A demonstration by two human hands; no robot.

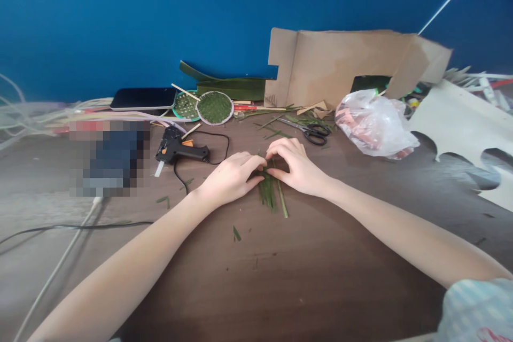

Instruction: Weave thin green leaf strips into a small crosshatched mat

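Note:
Several narrow green leaf strips (267,195) lie bunched together on the brown table, their loose ends fanned toward me. At the far end of the bunch, my left hand (234,179) pinches the strips from the left, thumb and fingers closed. My right hand (294,168) closes on them from the right, its thumb near the left fingertips. One longer strip (284,200) sticks out at the bunch's right side. The fingers partly hide the upper ends. Black-handled scissors (315,132) lie behind my right hand, and a small cut piece (236,233) lies in front.
A black glue gun (180,149) with its cord is left of my hands. Behind it are a round green-filled disc (215,107) and a phone (143,98). Cardboard (340,61) stands against the blue wall, near a plastic bag (372,125) and a cut-out white sheet (460,123).

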